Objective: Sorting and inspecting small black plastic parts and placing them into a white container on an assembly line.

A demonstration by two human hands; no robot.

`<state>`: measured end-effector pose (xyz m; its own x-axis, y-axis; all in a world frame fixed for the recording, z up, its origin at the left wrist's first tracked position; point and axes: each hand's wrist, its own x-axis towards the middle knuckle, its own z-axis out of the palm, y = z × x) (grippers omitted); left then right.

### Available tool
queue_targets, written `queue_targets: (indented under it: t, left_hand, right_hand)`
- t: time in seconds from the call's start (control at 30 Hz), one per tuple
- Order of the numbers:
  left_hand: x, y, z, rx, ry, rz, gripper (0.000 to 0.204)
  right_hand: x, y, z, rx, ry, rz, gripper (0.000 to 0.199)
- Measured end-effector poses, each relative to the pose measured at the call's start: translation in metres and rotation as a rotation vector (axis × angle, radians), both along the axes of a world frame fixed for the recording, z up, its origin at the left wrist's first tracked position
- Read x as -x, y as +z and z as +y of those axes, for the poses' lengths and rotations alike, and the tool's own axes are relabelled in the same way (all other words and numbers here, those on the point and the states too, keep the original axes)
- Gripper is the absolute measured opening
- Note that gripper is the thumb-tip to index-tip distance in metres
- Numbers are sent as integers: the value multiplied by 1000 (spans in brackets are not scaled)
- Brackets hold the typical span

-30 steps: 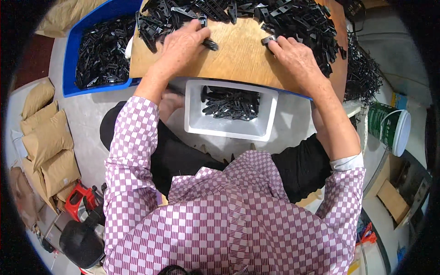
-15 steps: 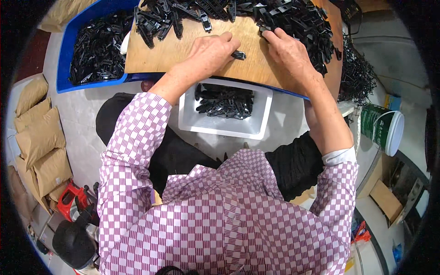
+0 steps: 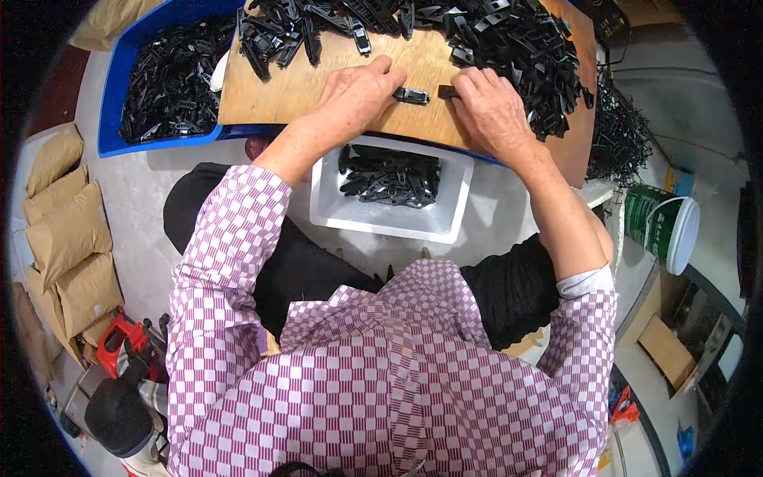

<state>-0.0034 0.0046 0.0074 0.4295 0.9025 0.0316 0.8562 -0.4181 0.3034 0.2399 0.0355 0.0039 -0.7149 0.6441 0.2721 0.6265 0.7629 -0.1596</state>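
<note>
Left hand (image 3: 356, 93) pinches black clip (image 3: 412, 96), right hand (image 3: 491, 107) dark piece (image 3: 447, 91), inside surface's (image 3: 270, 99) near edge, seemingly aligning; next move needs steadiness.

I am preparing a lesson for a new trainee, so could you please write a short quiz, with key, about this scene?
1. True or false: a gap separates the narrow, glossy black plastic piece in the left hand from the small, dark plastic piece in the right hand.
2. What does the white rectangular plastic tub hold?
A) brown paper parcels
B) black plastic parts
C) red cloths
3. On which side of the light-brown wooden board is the large blue plastic bin?

Key: 1. True. 2. B. 3. The person's left.
</note>
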Motion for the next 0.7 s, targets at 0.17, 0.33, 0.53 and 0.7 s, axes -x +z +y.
queue_targets:
  t: [0.17, 0.33, 0.53, 0.7]
  left_hand:
    - [4, -1, 0, -3, 6, -95, 23]
    - [5, 0, 1, -21, -11, -151, 19]
    - [5, -1, 1, -19, -51, -166, 18]
    - [5, -3, 2, 16, -57, -212, 17]
  right_hand:
    - [-3, 3, 0, -10, -42, -122, 26]
    - [4, 9, 0, 37, -4, -3, 22]
    - [24, 20, -7, 165, 54, -14, 21]
    - [29, 25, -9, 292, 16, -113, 22]
